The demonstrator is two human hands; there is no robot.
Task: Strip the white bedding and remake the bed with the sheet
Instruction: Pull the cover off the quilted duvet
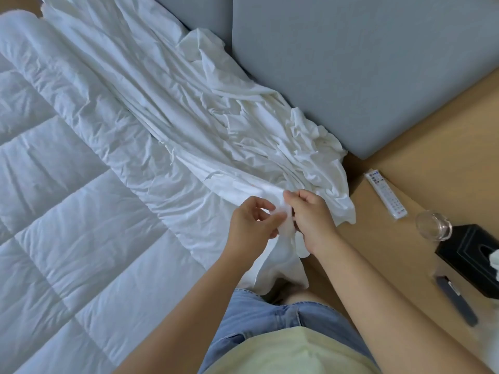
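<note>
A crumpled white sheet (205,125) lies bunched along the head of the bed, against the grey padded headboard (364,63). Beneath and to the left of it spreads a white quilted mattress pad (62,211). My left hand (252,225) and my right hand (310,217) are close together at the bed's near corner. Both pinch the same gathered edge of the sheet, which hangs down between them toward my legs.
A wooden bedside table (405,265) stands to the right. On it are a white remote control (386,194), an upturned glass (433,225), a black tissue box (472,255) and a dark flat object (456,303). My denim shorts (270,319) are at the bottom.
</note>
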